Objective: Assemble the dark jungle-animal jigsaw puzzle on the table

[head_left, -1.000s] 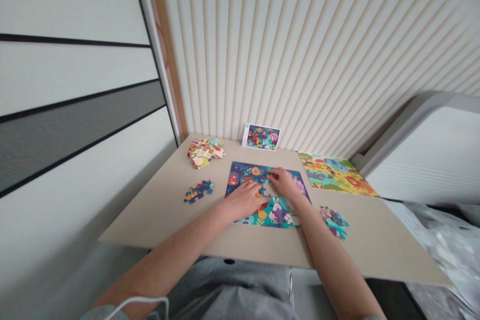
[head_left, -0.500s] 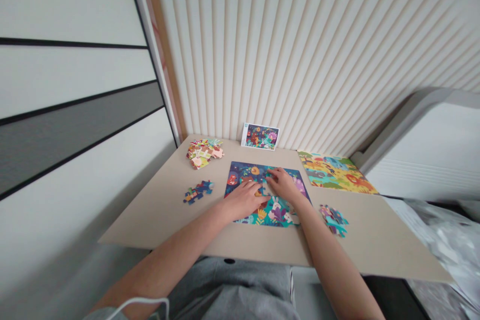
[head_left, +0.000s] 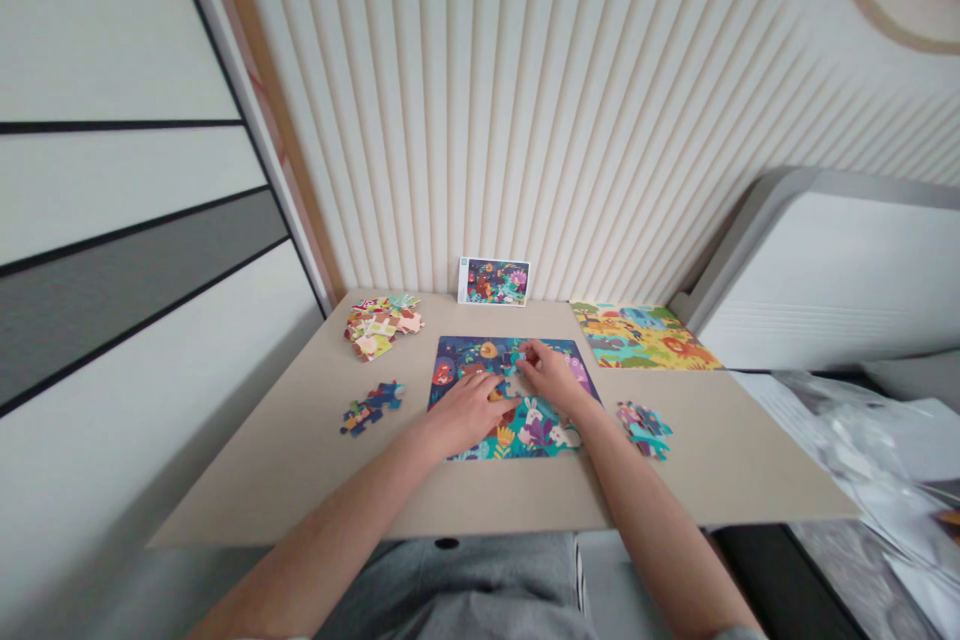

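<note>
A dark blue and teal jigsaw puzzle (head_left: pixel 534 435) lies on the beige table (head_left: pixel 300 480), with a pale gap near its middle. My left hand (head_left: pixel 471 410) rests flat on the puzzle's left half, fingers spread beside the gap. At the gap's upper right, my right hand (head_left: pixel 549 372) has its thumb and fingertips pinched together over the puzzle; whatever they hold is too small to make out. A picture card (head_left: pixel 495 282) with the same design leans upright against the ribbed wall behind.
Loose blue pieces (head_left: pixel 373 407) lie left of the puzzle, and a pile of paler pieces (head_left: pixel 381 325) behind them. More pieces (head_left: pixel 645 428) sit to the right. A yellow animal puzzle (head_left: pixel 645 335) is at the back right.
The camera view has shifted, so the table sits further left. My right fingertips have drawn closer together near the gap. My left hand stays on the puzzle.
</note>
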`<state>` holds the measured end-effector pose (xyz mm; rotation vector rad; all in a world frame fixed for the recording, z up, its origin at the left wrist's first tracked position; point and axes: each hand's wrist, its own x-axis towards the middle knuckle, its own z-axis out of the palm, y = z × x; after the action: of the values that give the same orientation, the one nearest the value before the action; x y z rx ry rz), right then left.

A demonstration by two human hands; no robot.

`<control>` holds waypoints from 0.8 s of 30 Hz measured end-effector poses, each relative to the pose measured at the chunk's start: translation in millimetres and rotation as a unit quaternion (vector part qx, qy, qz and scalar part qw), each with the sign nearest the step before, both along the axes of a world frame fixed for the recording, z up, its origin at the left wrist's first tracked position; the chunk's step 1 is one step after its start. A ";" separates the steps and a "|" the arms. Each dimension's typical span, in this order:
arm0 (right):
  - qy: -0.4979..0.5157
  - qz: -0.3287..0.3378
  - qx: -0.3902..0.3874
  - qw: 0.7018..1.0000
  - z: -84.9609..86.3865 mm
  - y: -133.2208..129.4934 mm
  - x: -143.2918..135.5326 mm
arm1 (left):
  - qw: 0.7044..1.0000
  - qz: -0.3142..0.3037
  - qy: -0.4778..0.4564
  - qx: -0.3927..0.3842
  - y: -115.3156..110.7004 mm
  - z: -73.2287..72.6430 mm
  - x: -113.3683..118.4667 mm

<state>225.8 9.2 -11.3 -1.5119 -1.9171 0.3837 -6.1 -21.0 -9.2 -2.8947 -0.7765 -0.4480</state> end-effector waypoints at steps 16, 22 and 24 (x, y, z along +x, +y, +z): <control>0.009 -0.061 0.043 0.997 6.2 -6.8 22.1 | 0.992 0.011 -0.104 -0.074 6.4 8.4 -12.7; 0.017 -0.089 0.048 0.995 4.7 -4.0 25.2 | 0.981 0.083 -0.158 -0.077 19.6 7.5 -28.1; 0.015 -0.105 0.046 0.993 3.5 -2.5 26.2 | 0.980 0.093 -0.161 -0.075 21.6 5.1 -31.1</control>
<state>251.9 6.7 -7.8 -1.6175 -1.7072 0.2196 -37.2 0.7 -4.1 -2.8812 -1.1633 -0.8859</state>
